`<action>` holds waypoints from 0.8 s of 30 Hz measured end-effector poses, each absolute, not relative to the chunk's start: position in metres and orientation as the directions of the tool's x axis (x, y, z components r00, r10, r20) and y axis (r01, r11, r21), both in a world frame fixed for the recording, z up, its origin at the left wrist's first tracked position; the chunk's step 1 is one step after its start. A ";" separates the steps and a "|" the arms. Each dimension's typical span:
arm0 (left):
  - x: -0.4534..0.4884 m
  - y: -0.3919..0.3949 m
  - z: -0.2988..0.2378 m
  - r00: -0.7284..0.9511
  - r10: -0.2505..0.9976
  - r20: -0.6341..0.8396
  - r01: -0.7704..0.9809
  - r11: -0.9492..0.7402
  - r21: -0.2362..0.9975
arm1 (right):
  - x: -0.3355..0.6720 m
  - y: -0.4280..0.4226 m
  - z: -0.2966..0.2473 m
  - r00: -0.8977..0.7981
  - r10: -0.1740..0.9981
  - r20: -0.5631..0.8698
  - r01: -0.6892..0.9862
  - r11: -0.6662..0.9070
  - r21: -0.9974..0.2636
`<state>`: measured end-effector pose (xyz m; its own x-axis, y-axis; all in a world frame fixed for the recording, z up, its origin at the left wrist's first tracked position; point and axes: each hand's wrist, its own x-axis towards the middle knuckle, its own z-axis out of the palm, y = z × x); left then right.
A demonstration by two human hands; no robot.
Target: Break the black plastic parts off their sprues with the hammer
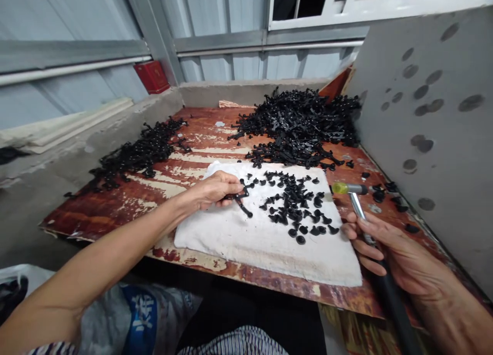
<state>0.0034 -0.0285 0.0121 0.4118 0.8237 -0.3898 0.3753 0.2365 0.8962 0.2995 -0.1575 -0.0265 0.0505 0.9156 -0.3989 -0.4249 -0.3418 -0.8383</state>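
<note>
Left hand (219,188) over the left half of the white cloth (227,247), thumb and fingers pinching a small branched black part (243,208); its thin arms stick out past the fingertips, over the cloth. Whether it touches the cloth, cannot tell. Right hand (396,247) at the cloth's right edge, fingers wrapped around the hammer (358,207): silver shaft, black grip, head with a yellow end facing left and a dark end facing right. Hammer head is up near the cloth's upper right edge, well apart from the held part. Loose black pieces (292,198) lie scattered on the cloth between the hands, densest in the middle. Big heap of black parts (300,121) behind the cloth, smaller heap (138,152) at far left, both on the worn red-brown table (134,219). A few dark pieces (392,187) near the table's right edge, beside the spotted gray panel (419,139). Red box (152,77) in the back left corner.
</note>
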 end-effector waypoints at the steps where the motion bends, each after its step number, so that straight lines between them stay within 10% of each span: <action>1: 0.003 -0.022 0.011 0.390 0.840 -0.378 0.362 0.238 0.901 | 0.299 -0.157 -0.027 0.065 0.913 -0.404 -0.425 -0.341 -0.839; 24: 0.017 0.006 -0.003 0.407 0.807 -0.428 0.248 0.354 0.902 | 0.302 -0.154 -0.030 0.200 0.854 -0.481 -0.368 -0.389 -0.845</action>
